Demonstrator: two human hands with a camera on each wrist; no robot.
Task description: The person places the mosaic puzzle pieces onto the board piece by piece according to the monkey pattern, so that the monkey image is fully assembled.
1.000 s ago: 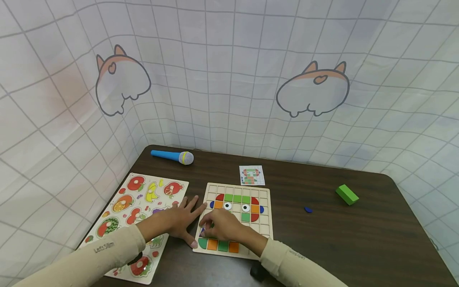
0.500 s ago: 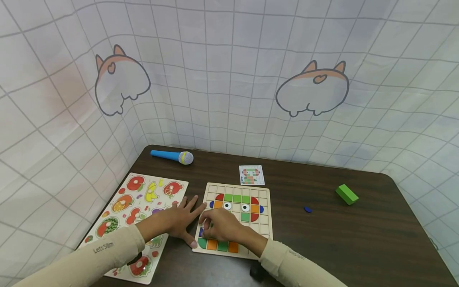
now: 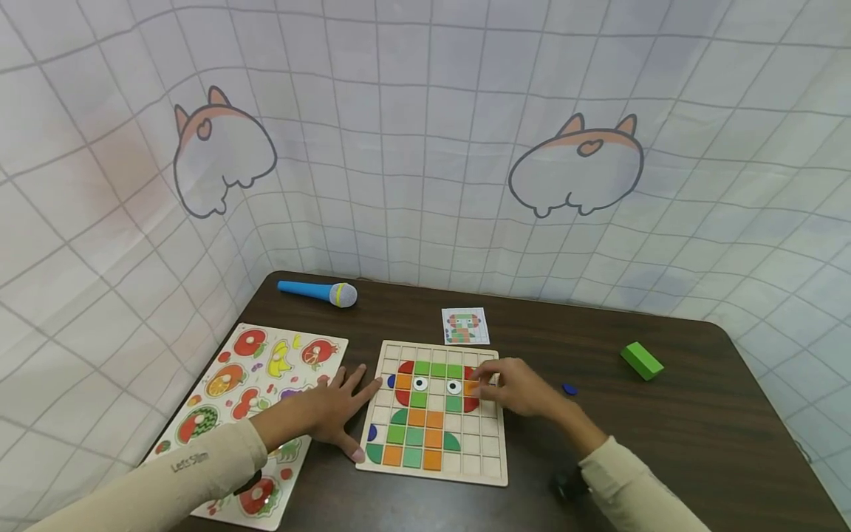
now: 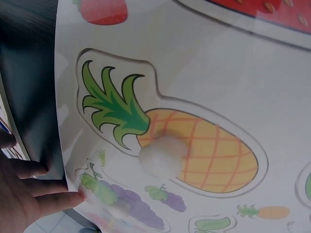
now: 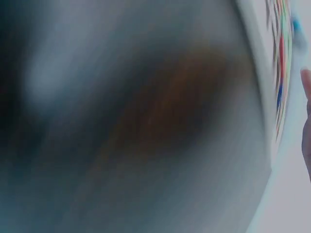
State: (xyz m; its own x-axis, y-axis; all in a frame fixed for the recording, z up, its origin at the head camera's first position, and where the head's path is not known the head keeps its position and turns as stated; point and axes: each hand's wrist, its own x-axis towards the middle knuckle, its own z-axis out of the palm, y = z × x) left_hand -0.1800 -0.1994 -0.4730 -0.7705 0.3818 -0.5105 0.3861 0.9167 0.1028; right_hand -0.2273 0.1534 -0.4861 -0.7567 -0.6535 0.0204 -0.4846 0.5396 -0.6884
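A square wooden grid board (image 3: 488, 473) bears coloured tiles laid out as a figure with two round eye tiles (image 3: 420, 383). Over its right side, in the head view, hovers my right hand (image 3: 521, 388), fingers loosely bent with nothing visible between them; it covers part of the red and orange tiles there. My left hand (image 3: 332, 414) lies spread, thumb and a fingertip at the board's left edge. A blue half-round tile (image 3: 371, 432) sits in the left column. In the left wrist view, left fingers (image 4: 53, 201) reach past the fruit puzzle (image 4: 218, 73).
The fruit puzzle lies under my left forearm. A blue toy microphone (image 3: 315, 291) is at the back left and a small pattern card (image 3: 465, 326) stands behind the board. Rightward lie a small blue piece (image 3: 569, 389) and a green block (image 3: 642, 361). Cloth walls (image 3: 399, 148) enclose the table.
My right hand has left the blue half-round tile in the left column and moved right and away, to the board's right side. My left hand stays in place.
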